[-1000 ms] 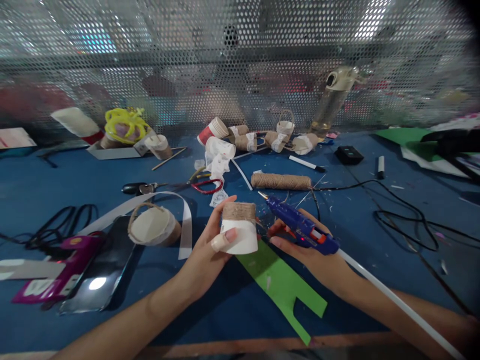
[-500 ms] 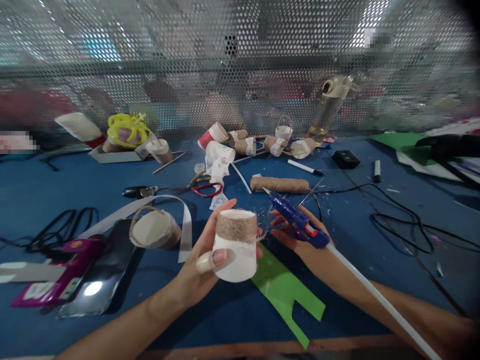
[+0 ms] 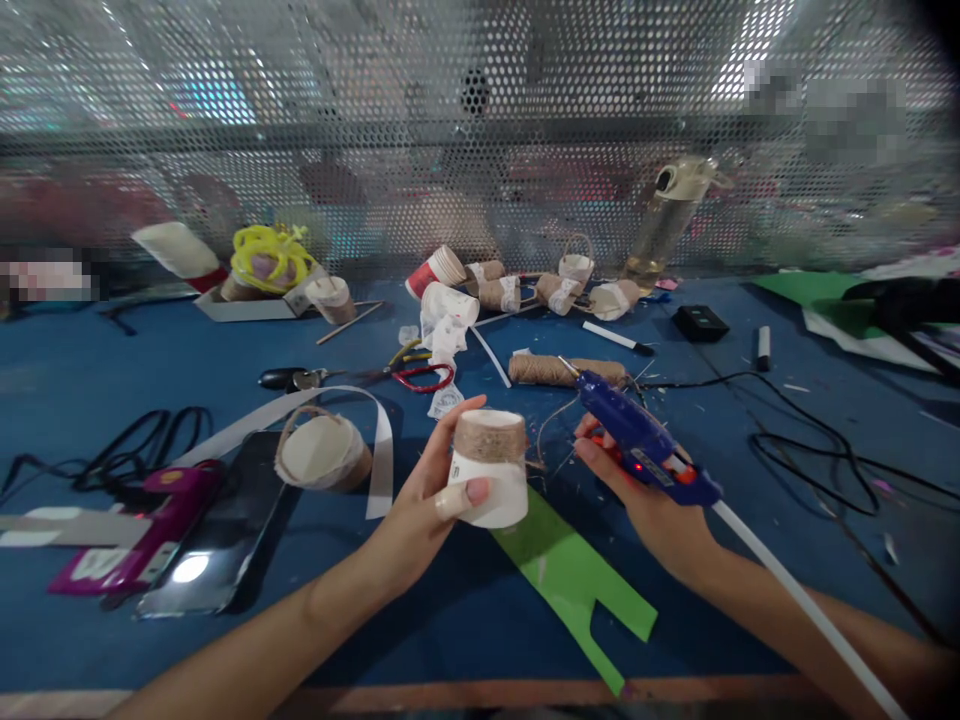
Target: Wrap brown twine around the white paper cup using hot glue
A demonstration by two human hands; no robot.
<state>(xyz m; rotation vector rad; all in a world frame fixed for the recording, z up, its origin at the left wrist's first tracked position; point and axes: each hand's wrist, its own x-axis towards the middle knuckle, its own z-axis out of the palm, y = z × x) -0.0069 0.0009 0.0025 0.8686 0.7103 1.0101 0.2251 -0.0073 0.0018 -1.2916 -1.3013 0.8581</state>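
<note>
A white paper cup [image 3: 501, 497] is held in my left hand [image 3: 435, 485], its thumb across the front. Brown twine [image 3: 491, 437] is wound round one end of the cup, and a loose strand runs off to the right. My right hand [image 3: 637, 490] grips a blue hot glue gun [image 3: 637, 430], nozzle pointing up and left, apart from the cup. A long white glue stick [image 3: 795, 590] sticks out of the gun's back. Behind the nozzle lies a roll of twine [image 3: 532, 369]. Below the cup is a green cut piece [image 3: 570, 575].
On the left lie a phone [image 3: 232, 520], a purple glue gun [image 3: 142, 540] and a small twine-handled basket [image 3: 322, 455]. Red-handled scissors [image 3: 424, 378] lie mid-table. Several twine-wrapped cups and a bottle [image 3: 670, 220] stand along the perforated metal screen [image 3: 375, 150]. A black cord [image 3: 802, 440] loops at right.
My right hand has shifted right with the glue gun, away from the cup. The cup has turned slightly in my left hand, and the twine strand now shows as a longer arc. The view has shifted slightly.
</note>
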